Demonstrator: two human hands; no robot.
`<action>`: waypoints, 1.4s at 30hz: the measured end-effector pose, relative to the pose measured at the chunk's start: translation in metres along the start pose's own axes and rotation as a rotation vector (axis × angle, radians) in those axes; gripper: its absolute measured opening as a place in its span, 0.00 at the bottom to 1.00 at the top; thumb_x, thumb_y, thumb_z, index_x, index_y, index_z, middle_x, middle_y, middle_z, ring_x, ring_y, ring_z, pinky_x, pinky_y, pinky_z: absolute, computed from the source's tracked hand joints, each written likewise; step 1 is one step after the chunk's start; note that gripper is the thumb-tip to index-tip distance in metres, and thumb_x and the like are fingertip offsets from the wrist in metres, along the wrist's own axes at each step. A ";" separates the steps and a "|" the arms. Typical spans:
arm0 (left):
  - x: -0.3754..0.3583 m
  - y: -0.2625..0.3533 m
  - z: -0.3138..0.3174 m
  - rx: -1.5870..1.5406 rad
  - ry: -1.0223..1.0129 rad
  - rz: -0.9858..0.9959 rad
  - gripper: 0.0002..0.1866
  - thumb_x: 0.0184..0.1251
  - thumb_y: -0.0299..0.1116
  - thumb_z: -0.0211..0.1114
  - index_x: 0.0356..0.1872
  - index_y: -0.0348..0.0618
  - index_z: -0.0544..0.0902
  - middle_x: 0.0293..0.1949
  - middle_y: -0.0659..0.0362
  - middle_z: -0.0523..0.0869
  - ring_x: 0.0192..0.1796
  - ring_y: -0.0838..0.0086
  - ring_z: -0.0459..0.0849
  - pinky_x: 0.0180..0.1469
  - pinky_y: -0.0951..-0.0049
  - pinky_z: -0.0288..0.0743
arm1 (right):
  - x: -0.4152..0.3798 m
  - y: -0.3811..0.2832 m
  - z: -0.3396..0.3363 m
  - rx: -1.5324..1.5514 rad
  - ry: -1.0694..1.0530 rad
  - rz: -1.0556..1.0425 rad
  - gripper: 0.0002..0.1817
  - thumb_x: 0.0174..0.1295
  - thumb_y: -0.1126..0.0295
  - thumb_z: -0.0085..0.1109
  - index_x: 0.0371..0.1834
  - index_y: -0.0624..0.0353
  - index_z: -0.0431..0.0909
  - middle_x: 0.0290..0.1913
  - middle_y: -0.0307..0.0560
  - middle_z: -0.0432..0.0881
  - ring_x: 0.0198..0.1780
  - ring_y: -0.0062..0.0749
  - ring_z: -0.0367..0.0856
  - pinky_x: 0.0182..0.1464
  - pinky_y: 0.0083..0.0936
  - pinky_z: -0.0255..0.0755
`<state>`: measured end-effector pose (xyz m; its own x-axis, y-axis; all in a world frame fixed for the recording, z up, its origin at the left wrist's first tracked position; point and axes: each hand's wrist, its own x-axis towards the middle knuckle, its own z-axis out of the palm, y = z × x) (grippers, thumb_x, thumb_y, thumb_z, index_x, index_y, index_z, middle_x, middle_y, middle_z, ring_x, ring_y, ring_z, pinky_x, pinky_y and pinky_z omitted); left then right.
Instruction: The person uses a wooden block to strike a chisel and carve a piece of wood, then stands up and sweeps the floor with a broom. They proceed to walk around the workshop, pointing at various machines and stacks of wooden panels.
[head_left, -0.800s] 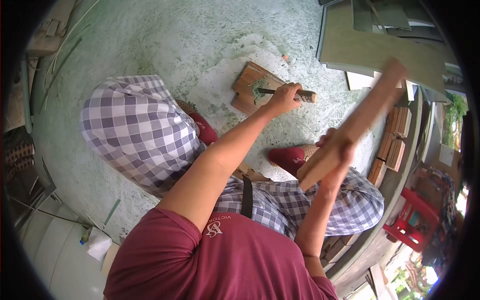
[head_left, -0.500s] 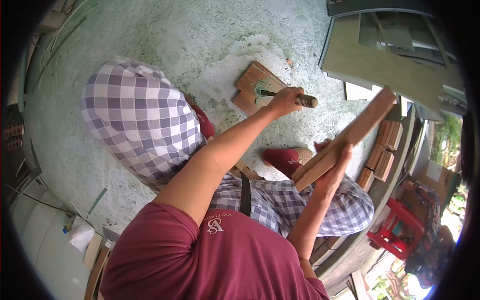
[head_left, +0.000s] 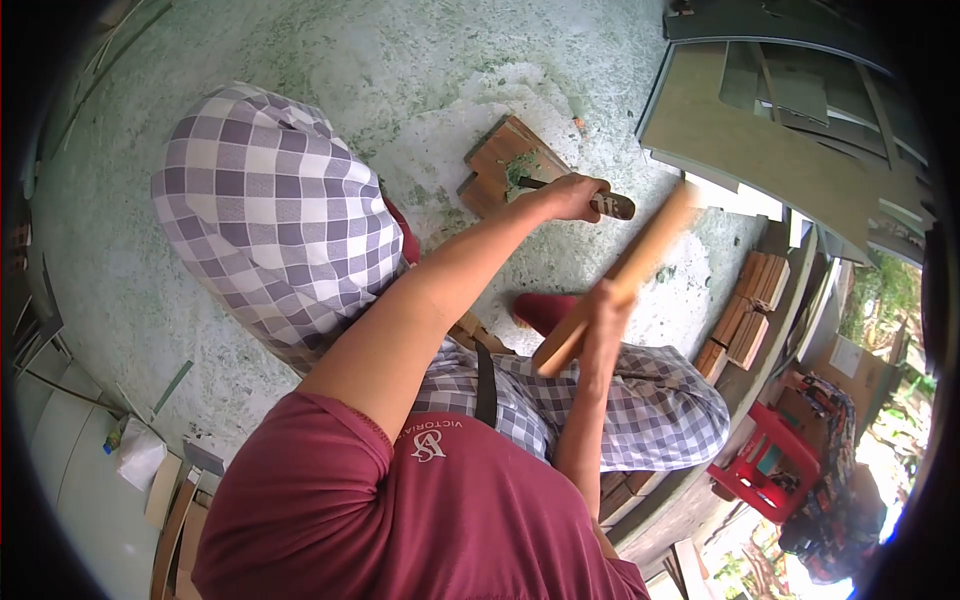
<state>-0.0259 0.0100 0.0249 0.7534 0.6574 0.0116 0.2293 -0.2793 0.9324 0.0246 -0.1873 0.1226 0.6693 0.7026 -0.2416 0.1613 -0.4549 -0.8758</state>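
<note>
My left hand is closed around a chisel, whose worn handle end sticks out to the right of my fist. Its dark blade points left, to a heap of small green bits on a brown wooden block with a notched edge. The block lies flat on the floor; the green bits hide the blade's tip. In my right hand is a long wooden stick, gripped below its middle and slanting up to the right. Motion blurs its upper end, near but apart from the chisel handle.
Stacked wooden blocks line the right side by a ledge. Large flat panels lean at upper right. Beyond the ledge stands a red plastic stool. A white plastic bag sits at lower left. My checked trouser knees flank the work.
The stick in my right hand has swung left, closer to the chisel handle. My left hand stays nearly where it was, still holding the chisel at the block.
</note>
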 end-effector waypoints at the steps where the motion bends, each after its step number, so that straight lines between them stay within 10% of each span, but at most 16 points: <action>1: 0.000 -0.003 0.002 -0.002 -0.003 0.003 0.17 0.40 0.30 0.65 0.36 0.42 0.76 0.30 0.51 0.82 0.37 0.59 0.81 0.39 0.65 0.73 | 0.004 0.013 0.005 -0.104 -0.073 0.012 0.28 0.58 0.48 0.53 0.45 0.63 0.61 0.30 0.45 0.71 0.30 0.25 0.73 0.31 0.23 0.70; 6: -0.004 -0.010 0.002 -0.045 0.029 0.062 0.16 0.40 0.34 0.62 0.34 0.42 0.76 0.30 0.50 0.82 0.37 0.57 0.81 0.40 0.62 0.72 | -0.009 -0.052 0.006 0.191 -0.004 -0.037 0.29 0.57 0.46 0.53 0.45 0.61 0.59 0.25 0.44 0.72 0.21 0.24 0.73 0.19 0.18 0.70; 12: -0.004 -0.013 0.019 0.013 -0.020 0.106 0.14 0.40 0.35 0.63 0.30 0.41 0.75 0.28 0.51 0.81 0.35 0.56 0.80 0.36 0.63 0.71 | -0.014 -0.028 0.029 -0.054 0.184 0.008 0.32 0.58 0.56 0.50 0.56 0.72 0.54 0.42 0.57 0.68 0.47 0.37 0.65 0.54 0.33 0.59; 13: -0.004 -0.015 0.021 0.017 -0.016 0.106 0.14 0.40 0.35 0.63 0.30 0.41 0.75 0.28 0.51 0.81 0.35 0.56 0.80 0.36 0.63 0.71 | -0.009 -0.014 0.030 -0.169 0.008 0.002 0.39 0.56 0.44 0.51 0.56 0.69 0.55 0.38 0.50 0.69 0.43 0.32 0.67 0.49 0.30 0.64; 17: -0.005 -0.021 0.017 0.045 -0.054 0.054 0.15 0.40 0.33 0.64 0.33 0.42 0.75 0.30 0.50 0.82 0.38 0.57 0.81 0.38 0.62 0.72 | -0.018 -0.039 0.015 0.225 -0.007 0.055 0.27 0.59 0.46 0.49 0.43 0.60 0.59 0.27 0.46 0.72 0.21 0.25 0.74 0.21 0.20 0.72; 23: -0.005 -0.008 0.014 0.079 -0.025 0.034 0.17 0.41 0.31 0.65 0.37 0.42 0.76 0.33 0.51 0.82 0.41 0.59 0.80 0.42 0.63 0.73 | 0.001 0.024 0.018 -0.004 0.247 -0.128 0.25 0.61 0.49 0.48 0.43 0.62 0.59 0.28 0.45 0.70 0.26 0.26 0.73 0.27 0.22 0.70; 28: -0.005 -0.014 0.008 0.067 0.012 0.038 0.17 0.41 0.30 0.65 0.37 0.41 0.76 0.32 0.51 0.82 0.41 0.59 0.81 0.41 0.64 0.73 | -0.012 -0.026 0.014 0.367 -0.098 0.301 0.29 0.58 0.42 0.48 0.38 0.63 0.66 0.28 0.47 0.73 0.26 0.28 0.76 0.27 0.23 0.73; 33: -0.004 -0.010 0.003 0.029 0.011 0.031 0.16 0.41 0.31 0.65 0.35 0.41 0.76 0.32 0.50 0.82 0.40 0.59 0.80 0.41 0.64 0.72 | -0.009 -0.044 0.007 0.570 0.095 -0.006 0.24 0.61 0.47 0.45 0.41 0.59 0.57 0.29 0.48 0.71 0.28 0.27 0.74 0.30 0.23 0.74; 36: -0.003 -0.009 0.008 0.067 0.031 0.040 0.17 0.40 0.29 0.65 0.36 0.41 0.75 0.32 0.51 0.81 0.38 0.59 0.80 0.39 0.64 0.72 | -0.004 -0.009 0.033 0.157 0.175 -0.072 0.23 0.61 0.48 0.47 0.36 0.60 0.62 0.26 0.46 0.72 0.25 0.29 0.74 0.29 0.25 0.72; 42: -0.005 -0.008 -0.003 0.099 0.045 -0.036 0.17 0.40 0.30 0.65 0.35 0.41 0.74 0.32 0.50 0.81 0.40 0.57 0.79 0.41 0.63 0.72 | -0.013 -0.029 0.011 0.617 -0.088 0.366 0.33 0.55 0.39 0.49 0.37 0.66 0.68 0.28 0.48 0.73 0.27 0.32 0.76 0.31 0.25 0.74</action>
<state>-0.0330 0.0111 0.0182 0.7159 0.6982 -0.0033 0.3171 -0.3210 0.8924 0.0031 -0.1773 0.1462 0.5371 0.6175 -0.5746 -0.5183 -0.2959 -0.8024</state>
